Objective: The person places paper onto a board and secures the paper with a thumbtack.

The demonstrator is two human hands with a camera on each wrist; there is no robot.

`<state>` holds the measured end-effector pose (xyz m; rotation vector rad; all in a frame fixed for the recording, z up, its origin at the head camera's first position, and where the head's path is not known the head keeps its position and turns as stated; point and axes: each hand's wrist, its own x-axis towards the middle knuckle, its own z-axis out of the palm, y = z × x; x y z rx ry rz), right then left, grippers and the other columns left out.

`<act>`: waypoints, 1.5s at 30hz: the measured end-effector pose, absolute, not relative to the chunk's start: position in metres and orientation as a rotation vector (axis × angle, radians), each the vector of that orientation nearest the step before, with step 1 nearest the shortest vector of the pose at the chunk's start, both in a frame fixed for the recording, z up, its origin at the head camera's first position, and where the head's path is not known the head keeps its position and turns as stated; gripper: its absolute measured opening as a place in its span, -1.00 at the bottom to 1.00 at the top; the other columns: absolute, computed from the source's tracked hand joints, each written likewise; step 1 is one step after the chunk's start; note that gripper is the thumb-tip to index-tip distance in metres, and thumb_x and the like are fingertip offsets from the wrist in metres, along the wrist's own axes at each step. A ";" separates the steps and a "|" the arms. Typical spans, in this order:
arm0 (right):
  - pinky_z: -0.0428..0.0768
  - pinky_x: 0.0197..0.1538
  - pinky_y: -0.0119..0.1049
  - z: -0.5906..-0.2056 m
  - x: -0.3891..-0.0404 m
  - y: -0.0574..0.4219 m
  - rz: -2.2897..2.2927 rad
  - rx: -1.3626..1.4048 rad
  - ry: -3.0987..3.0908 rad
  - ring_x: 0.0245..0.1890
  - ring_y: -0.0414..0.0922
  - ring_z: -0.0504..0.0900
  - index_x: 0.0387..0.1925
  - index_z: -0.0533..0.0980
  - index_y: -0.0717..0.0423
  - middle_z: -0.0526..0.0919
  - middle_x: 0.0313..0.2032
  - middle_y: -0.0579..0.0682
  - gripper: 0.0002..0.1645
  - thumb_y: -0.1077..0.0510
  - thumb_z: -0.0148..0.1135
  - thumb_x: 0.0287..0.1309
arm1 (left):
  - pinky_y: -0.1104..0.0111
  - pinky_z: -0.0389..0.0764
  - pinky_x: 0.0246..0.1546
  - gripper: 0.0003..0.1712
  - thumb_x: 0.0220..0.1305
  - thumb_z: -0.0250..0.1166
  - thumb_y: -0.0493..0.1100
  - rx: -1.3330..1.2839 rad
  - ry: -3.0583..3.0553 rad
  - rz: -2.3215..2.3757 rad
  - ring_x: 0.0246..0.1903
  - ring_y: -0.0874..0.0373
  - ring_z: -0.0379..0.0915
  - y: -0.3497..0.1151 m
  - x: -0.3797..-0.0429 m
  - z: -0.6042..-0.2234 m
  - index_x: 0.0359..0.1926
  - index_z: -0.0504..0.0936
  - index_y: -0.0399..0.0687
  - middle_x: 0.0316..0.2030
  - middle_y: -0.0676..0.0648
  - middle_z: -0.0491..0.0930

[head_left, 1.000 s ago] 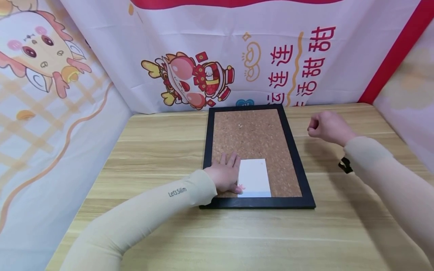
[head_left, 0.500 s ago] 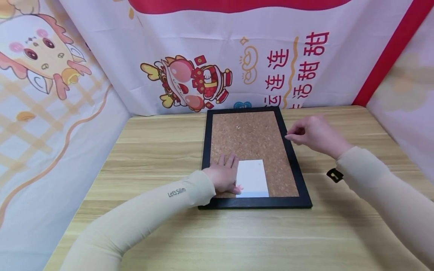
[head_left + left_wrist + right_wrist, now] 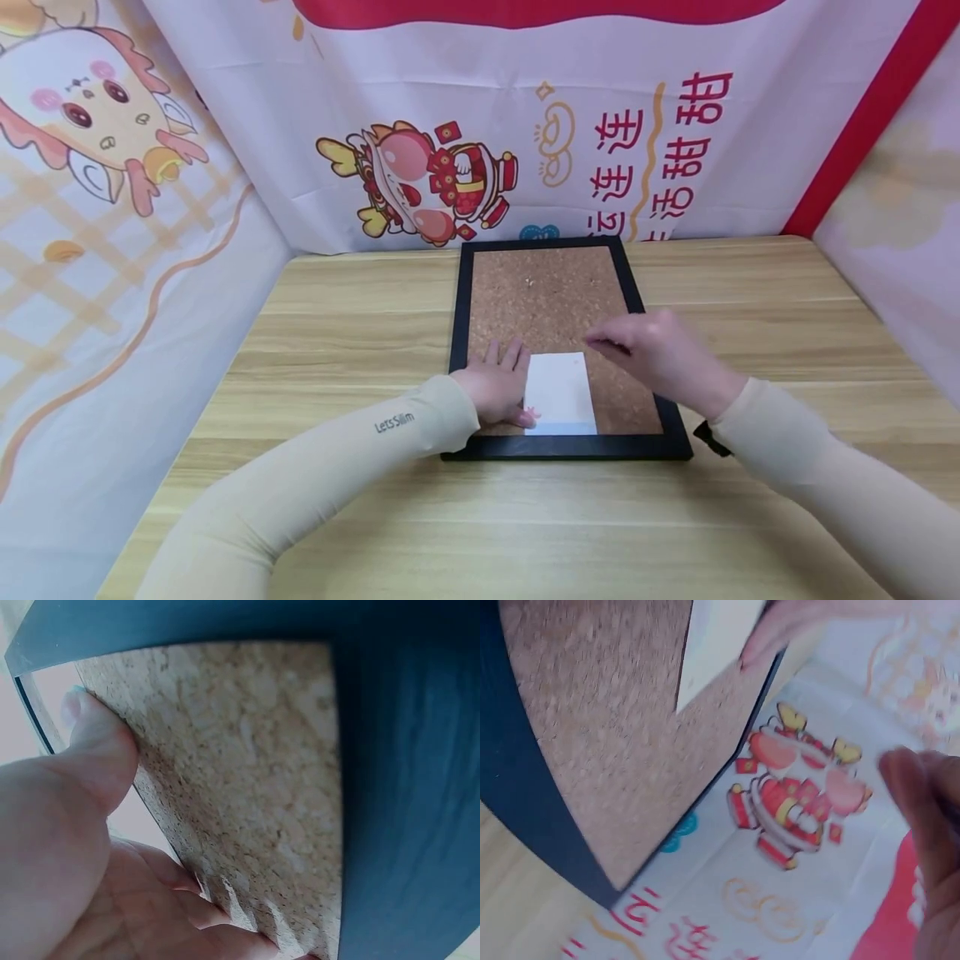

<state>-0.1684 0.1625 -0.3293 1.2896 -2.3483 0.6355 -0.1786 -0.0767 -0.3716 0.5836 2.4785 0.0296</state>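
White card [image 3: 561, 385] lies on cork board [image 3: 551, 308]

A pale blue band [image 3: 561, 428] runs along the card's near edge, a pink motif [image 3: 533, 413] at near left. It meets the board's near black frame [image 3: 567, 447]. The left hand [image 3: 495, 387], fingers spread, rests across its left edge; the right hand's [image 3: 662, 357] fingers bunch by the far right corner, any grasp unclear.

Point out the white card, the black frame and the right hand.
White card [image 3: 562, 390]: head view, middle of its face.
Black frame [image 3: 567, 447]: head view, its near bar.
Right hand [image 3: 666, 357]: head view, back of the hand.
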 end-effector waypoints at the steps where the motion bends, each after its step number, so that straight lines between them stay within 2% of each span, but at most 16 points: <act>1: 0.68 -0.31 -0.28 -0.331 -0.164 0.159 0.593 1.357 -2.246 -0.30 -0.07 0.77 -0.17 0.69 0.26 0.77 -0.25 0.11 -0.82 0.31 0.36 0.17 | -0.15 -0.16 0.40 0.19 0.27 0.26 0.25 0.578 2.477 0.027 0.49 -0.23 -0.52 -0.076 -0.179 -0.372 0.57 -0.25 -0.17 0.55 -0.18 -0.43; 3: 0.68 -0.33 -0.25 -0.333 -0.156 0.154 0.514 1.458 -2.057 -0.30 -0.04 0.77 -0.13 0.67 0.29 0.76 -0.21 0.14 -0.79 0.27 0.16 0.37 | -0.13 -0.16 0.40 0.19 0.26 0.27 0.25 0.562 2.476 0.018 0.50 -0.21 -0.52 -0.076 -0.180 -0.374 0.57 -0.25 -0.15 0.56 -0.16 -0.42; 6: 0.67 -0.40 -0.24 -0.335 -0.147 0.145 0.388 1.548 -1.781 -0.32 -0.04 0.77 -0.10 0.64 0.33 0.75 -0.17 0.17 -0.61 0.25 -0.13 0.54 | -0.14 -0.17 0.40 0.22 0.23 0.28 0.28 0.555 2.474 0.017 0.49 -0.21 -0.54 -0.077 -0.181 -0.377 0.58 -0.25 -0.13 0.56 -0.15 -0.43; 18: 0.64 -0.53 -0.24 -0.323 -0.137 0.129 0.315 1.607 -1.282 -0.33 0.01 0.77 -0.29 0.65 0.42 0.73 -0.27 0.30 -0.66 0.35 -0.05 0.41 | -0.10 -0.20 0.41 0.25 0.23 0.28 0.31 0.543 2.467 0.034 0.48 -0.18 -0.63 -0.080 -0.195 -0.400 0.58 -0.34 -0.03 0.55 -0.09 -0.52; 26: 0.65 -0.52 -0.25 -0.318 -0.136 0.126 0.313 1.598 -1.234 -0.35 0.02 0.77 -0.30 0.66 0.45 0.73 -0.27 0.31 -0.70 0.38 0.01 0.39 | -0.13 -0.19 0.40 0.27 0.21 0.26 0.35 0.560 2.487 -0.007 0.48 -0.21 -0.62 -0.081 -0.199 -0.407 0.57 -0.35 -0.01 0.54 -0.09 -0.54; 30: 0.65 -0.52 -0.25 -0.320 -0.141 0.128 0.327 1.592 -1.291 -0.33 0.01 0.77 -0.25 0.64 0.45 0.72 -0.23 0.31 -0.66 0.35 -0.04 0.44 | -0.15 -0.21 0.39 0.28 0.20 0.26 0.36 0.550 2.479 0.004 0.48 -0.21 -0.64 -0.080 -0.198 -0.406 0.57 -0.38 0.00 0.54 -0.09 -0.57; 36: 0.68 -0.28 -0.16 -0.328 -0.163 0.143 0.349 1.581 -1.664 -0.23 0.06 0.74 -0.11 0.61 0.41 0.71 -0.13 0.25 -0.65 0.35 -0.12 0.50 | -0.16 -0.19 0.39 0.28 0.22 0.23 0.38 0.547 2.464 -0.048 0.47 -0.23 -0.64 -0.076 -0.199 -0.403 0.57 -0.40 -0.02 0.53 -0.11 -0.59; 40: 0.68 -0.19 -0.19 -0.336 -0.186 0.151 0.518 1.518 -2.065 -0.23 -0.01 0.74 -0.14 0.66 0.31 0.74 -0.20 0.13 -0.83 0.39 0.22 0.27 | -0.16 -0.21 0.39 0.27 0.23 0.23 0.35 0.532 2.451 -0.060 0.46 -0.23 -0.67 -0.074 -0.197 -0.398 0.56 -0.41 -0.02 0.52 -0.11 -0.60; 43: 0.68 -0.20 -0.26 -0.342 -0.206 0.151 0.732 1.399 -2.422 -0.27 -0.10 0.75 -0.21 0.71 0.20 0.76 -0.28 0.02 -0.77 0.41 0.43 0.03 | -0.16 -0.22 0.39 0.27 0.23 0.22 0.36 0.527 2.446 -0.063 0.46 -0.22 -0.69 -0.074 -0.196 -0.396 0.56 -0.42 -0.03 0.52 -0.11 -0.61; 45: 0.68 -0.22 -0.28 -0.346 -0.220 0.149 0.911 1.292 -2.665 -0.31 -0.11 0.74 -0.24 0.73 0.15 0.76 -0.31 -0.02 -0.82 0.37 0.41 0.09 | -0.16 -0.22 0.39 0.27 0.22 0.22 0.36 0.526 2.442 -0.065 0.46 -0.22 -0.68 -0.074 -0.196 -0.395 0.56 -0.41 -0.03 0.52 -0.11 -0.60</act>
